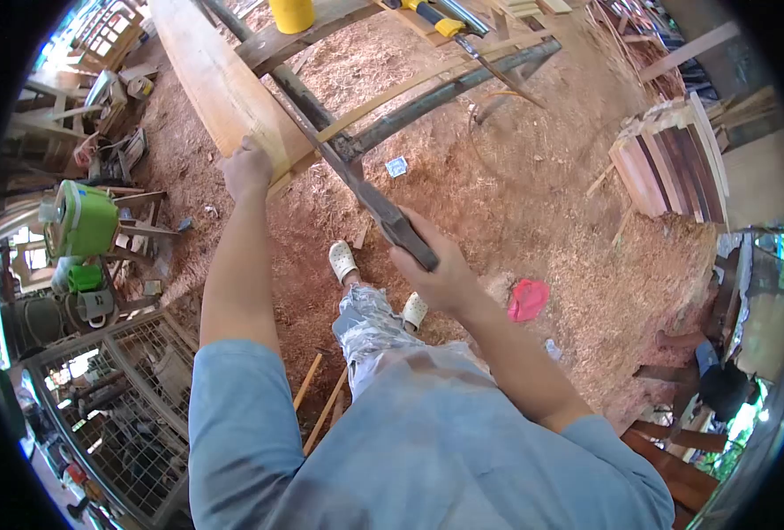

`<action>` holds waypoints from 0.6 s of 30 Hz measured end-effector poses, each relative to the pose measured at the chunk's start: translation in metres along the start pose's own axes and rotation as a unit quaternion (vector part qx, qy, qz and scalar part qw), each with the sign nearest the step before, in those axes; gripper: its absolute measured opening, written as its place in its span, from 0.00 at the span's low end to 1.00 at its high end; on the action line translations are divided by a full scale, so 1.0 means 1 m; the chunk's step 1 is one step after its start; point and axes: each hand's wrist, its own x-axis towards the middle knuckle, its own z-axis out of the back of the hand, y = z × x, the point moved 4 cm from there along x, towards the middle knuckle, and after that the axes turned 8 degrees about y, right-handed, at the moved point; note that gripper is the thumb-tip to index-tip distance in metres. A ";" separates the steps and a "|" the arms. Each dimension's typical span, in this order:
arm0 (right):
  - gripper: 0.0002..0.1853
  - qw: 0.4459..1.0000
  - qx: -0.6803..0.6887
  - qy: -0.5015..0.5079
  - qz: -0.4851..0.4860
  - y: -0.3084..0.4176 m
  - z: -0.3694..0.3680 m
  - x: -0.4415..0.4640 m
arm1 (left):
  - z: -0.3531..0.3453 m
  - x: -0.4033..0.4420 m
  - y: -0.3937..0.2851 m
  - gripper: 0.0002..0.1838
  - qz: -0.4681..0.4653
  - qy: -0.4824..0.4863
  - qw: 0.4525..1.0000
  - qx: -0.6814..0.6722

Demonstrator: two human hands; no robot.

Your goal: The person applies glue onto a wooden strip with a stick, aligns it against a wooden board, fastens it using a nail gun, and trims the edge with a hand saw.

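A long pale plank (224, 79) runs from the top left down to my left hand (248, 168), whose fingers are wrapped round its near end. In my right hand (436, 269) is the dark wooden handle of a saw (392, 225). The saw's narrow blade runs up and left from the handle, along the plank's right edge near its end. Under the plank and blade lies a wooden frame (392, 128) with long rails.
A yellow container (292, 13) and a yellow-black tool (436, 19) rest on the frame. Shavings cover the ground, with a pink item (528, 300) on it. Stacked boards (670, 163) stand right; a green container (87, 219) and a wire cage (118, 397) are left.
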 end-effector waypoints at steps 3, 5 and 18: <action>0.31 0.997 -0.028 0.018 -0.064 0.011 0.022 -0.063 | -0.025 0.032 0.021 0.37 -0.038 -0.006 0.996 0.077; 0.32 0.996 -0.064 0.024 -0.059 0.036 0.038 -0.103 | -0.034 0.031 0.015 0.37 -0.104 0.000 0.983 0.150; 0.31 0.995 0.010 0.025 -0.096 0.028 0.018 -0.045 | -0.014 0.015 0.004 0.30 -0.094 -0.010 0.986 0.138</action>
